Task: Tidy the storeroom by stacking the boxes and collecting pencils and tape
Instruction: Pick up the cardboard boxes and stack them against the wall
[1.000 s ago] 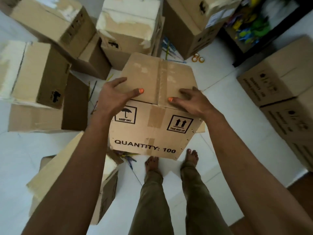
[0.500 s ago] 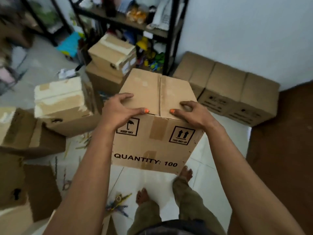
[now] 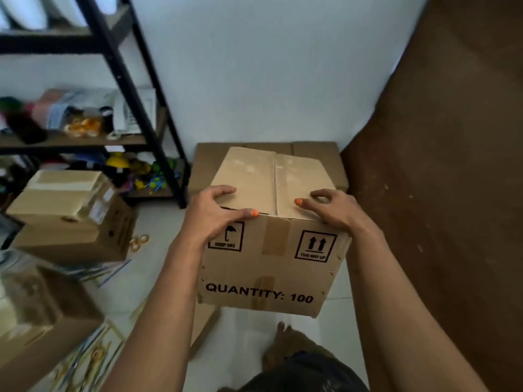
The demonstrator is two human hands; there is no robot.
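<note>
Since the earlier frames the person has turned away from the scattered cartons and carried the brown corrugated cardboard box printed "QUANTITY: 100" (image 3: 271, 250) toward the corner, so that the row of brown cardboard boxes against the white wall (image 3: 314, 149), off to the right half a second ago, now lies directly behind and below the carried one; the box itself has kept its place between the arms, upright, its arrows pointing up. The left hand (image 3: 215, 213) grips the near top edge at the left corner, thumb laid along the edge and fingers curled over onto the flap; the right hand (image 3: 334, 210) does the same at the right corner, fingers bent and pressing the top; both have firm hold of the box and nothing else. The box hangs in the air above the white tiled floor (image 3: 334, 309), near the row but not yet resting on it; I judge the stacking step close, needing a lowering onto that row. Coloured pencils (image 3: 93, 355) and yellow tape rolls (image 3: 140, 241) lie on the floor to the left, uncollected, beside the black metal shelving (image 3: 158, 131).
</note>
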